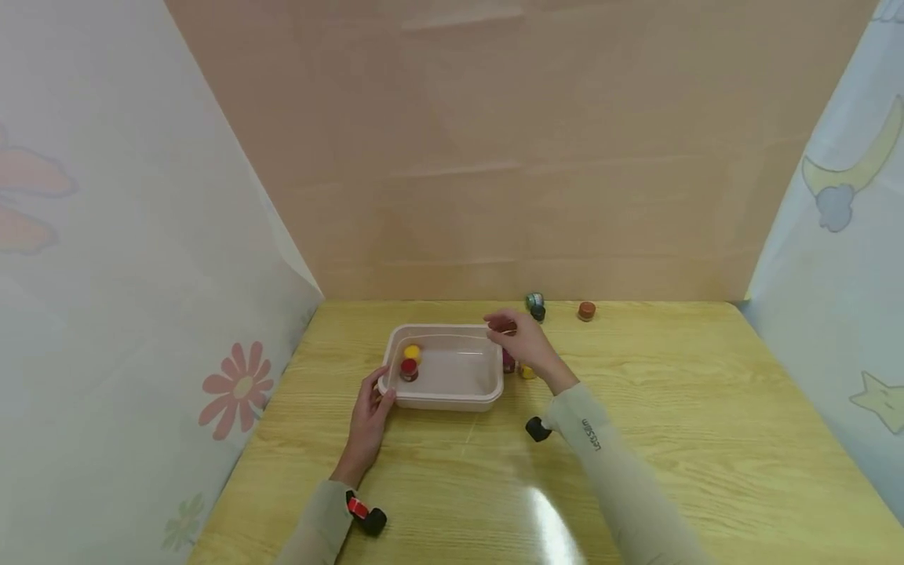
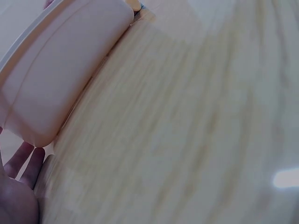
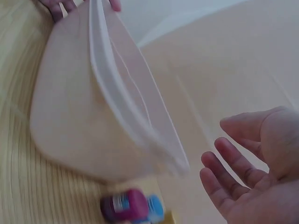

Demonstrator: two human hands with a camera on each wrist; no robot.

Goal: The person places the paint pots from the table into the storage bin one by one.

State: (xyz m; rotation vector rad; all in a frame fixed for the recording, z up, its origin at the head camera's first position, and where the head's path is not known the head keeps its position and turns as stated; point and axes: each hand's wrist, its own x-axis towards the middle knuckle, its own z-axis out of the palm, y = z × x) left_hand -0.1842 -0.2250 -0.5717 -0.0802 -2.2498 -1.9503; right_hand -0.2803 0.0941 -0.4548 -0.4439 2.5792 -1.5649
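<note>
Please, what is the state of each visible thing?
Tray: upright, uncovered.
Left hand: gripping tray.
Right hand: empty.
Red jar: upright, capped.
Yellow jar in tray: tilt unclear.
Yellow jar outside: partly hidden.
Purple jar: capped.
Blue jar: partly hidden.
Green jar: seemingly tipped.
Dark jar: tilt unclear.
Orange jar: seemingly upright.

Left hand [image 1: 369,416] grips; right hand [image 1: 524,339] raised, loose

- A pale pink rectangular tray [image 1: 452,404], open side up.
- Inside the tray's left end, a red-lidded jar [image 1: 409,370] beside a yellow one [image 1: 413,354].
- Just outside its right end, a purple-lidded jar [image 3: 124,206].
</note>
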